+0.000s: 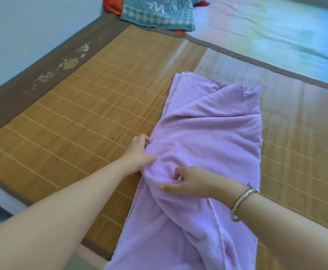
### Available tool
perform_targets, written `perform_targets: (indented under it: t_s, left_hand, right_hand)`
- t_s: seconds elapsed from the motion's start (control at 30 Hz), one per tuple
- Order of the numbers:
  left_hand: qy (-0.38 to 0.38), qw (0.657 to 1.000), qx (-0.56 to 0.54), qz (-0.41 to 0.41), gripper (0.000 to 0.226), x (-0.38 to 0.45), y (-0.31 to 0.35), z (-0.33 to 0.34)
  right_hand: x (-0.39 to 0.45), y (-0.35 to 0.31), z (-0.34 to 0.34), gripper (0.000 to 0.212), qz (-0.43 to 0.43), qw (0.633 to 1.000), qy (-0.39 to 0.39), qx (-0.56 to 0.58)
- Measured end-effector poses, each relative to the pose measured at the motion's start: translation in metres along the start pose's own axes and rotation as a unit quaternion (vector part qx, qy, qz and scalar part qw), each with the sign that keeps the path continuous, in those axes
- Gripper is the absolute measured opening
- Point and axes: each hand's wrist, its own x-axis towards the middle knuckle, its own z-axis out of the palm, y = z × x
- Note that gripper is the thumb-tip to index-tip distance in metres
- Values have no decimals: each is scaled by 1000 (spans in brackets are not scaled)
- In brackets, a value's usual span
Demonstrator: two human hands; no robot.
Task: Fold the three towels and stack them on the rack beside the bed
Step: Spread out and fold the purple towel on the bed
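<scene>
A long lilac towel (208,137) lies rumpled along the bamboo mat (71,123) on the bed, its near end hanging toward me. My left hand (138,151) pinches the towel's left edge near its middle. My right hand (194,182), with a silver bangle on the wrist, pinches a raised fold of the same towel just below and to the right. A teal towel (157,12) with white lettering lies bunched at the far end of the mat. A red cloth (112,4) shows beneath it; whether it is a towel I cannot tell.
The mat has a brown embroidered border (48,69) along its left side. A pale blue sheet (276,30) covers the bed to the far right. A light wall (22,26) runs along the left. No rack is in view.
</scene>
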Motion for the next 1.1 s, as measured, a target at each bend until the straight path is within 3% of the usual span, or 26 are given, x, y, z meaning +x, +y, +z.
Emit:
perform_targets:
  t_s: [0.1, 0.17, 0.37, 0.47, 0.57, 0.63, 0.7, 0.77, 0.83, 0.97, 1.1]
  left_hand:
    - [16, 1000, -19, -13, 51, -4, -9, 18]
    - [29, 999, -22, -2, 55, -4, -12, 26]
    - [31, 996, -72, -34, 72, -36, -16, 35]
    - [14, 984, -153, -91, 86, -79, -29, 38]
    - [-44, 973, -165, -152, 109, -130, -42, 36]
    - [-53, 974, -151, -161, 129, -145, -61, 38]
    - [-32, 976, -140, -166, 133, -159, -67, 42]
    - [-12, 983, -104, -149, 113, -173, -61, 46]
    - [17, 986, -79, -144, 88, -175, -61, 54]
    - [-13, 989, -90, -120, 64, -158, -66, 56]
    - [30, 996, -6, -89, 22, -125, -75, 48]
  right_hand:
    - [-6, 18, 5, 35, -34, 990, 40, -129]
    - [-5, 24, 11, 20, -44, 991, 59, -115]
    - [-26, 20, 43, 21, -79, 984, 85, 133]
    - [-62, 3, 74, 15, -127, 942, 15, 310]
    - [-100, -7, 93, 24, -151, 921, -31, 359]
    - [-116, -4, 100, 23, -129, 922, 44, 363]
    - [-116, 10, 103, 21, -83, 924, 157, 339]
    - [-108, 30, 103, 21, -35, 927, 289, 236]
    - [-99, 50, 103, 24, -9, 927, 359, 111]
    - [-64, 80, 101, 41, -32, 938, 345, -21]
    - [-21, 99, 85, 54, 0, 946, 321, -50]
